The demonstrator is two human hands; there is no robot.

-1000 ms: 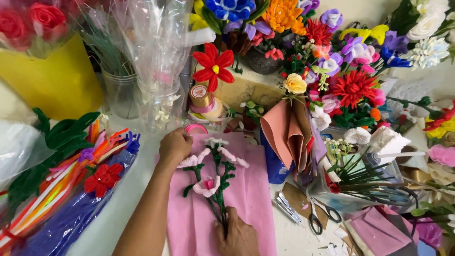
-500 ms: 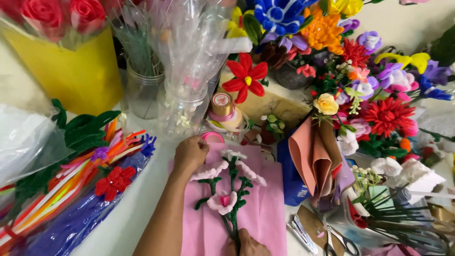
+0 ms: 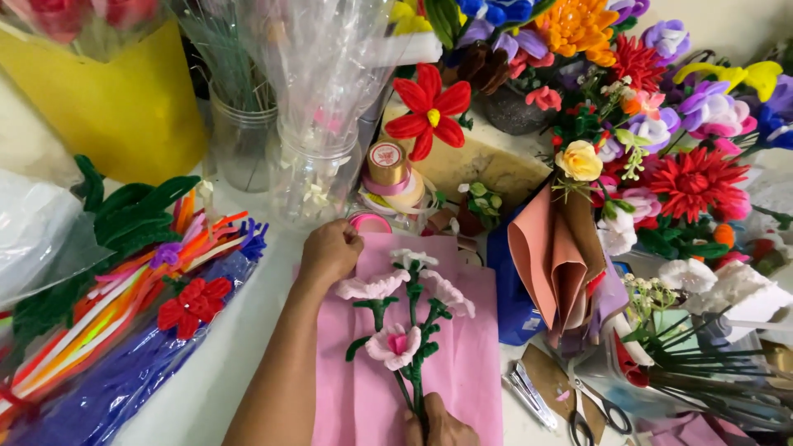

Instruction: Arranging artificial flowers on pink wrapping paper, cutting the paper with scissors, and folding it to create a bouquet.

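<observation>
A pink wrapping sheet lies on the white table in front of me. On it rests a small bunch of pink and white pipe-cleaner flowers with green stems. My left hand pinches the sheet's top left corner, fingers closed on the paper. My right hand, at the bottom edge of the view, grips the flower stems at their lower end.
A bag of coloured pipe cleaners lies at the left. Clear cellophane sleeves in jars, ribbon spools, a yellow bouquet wrap, many handmade flowers, folded peach paper and scissors crowd the back and right.
The view has dropped and shifted left. My left hand stays on the sheet's top corner and my right hand keeps hold of the stems; the bunch lies in the same place.
</observation>
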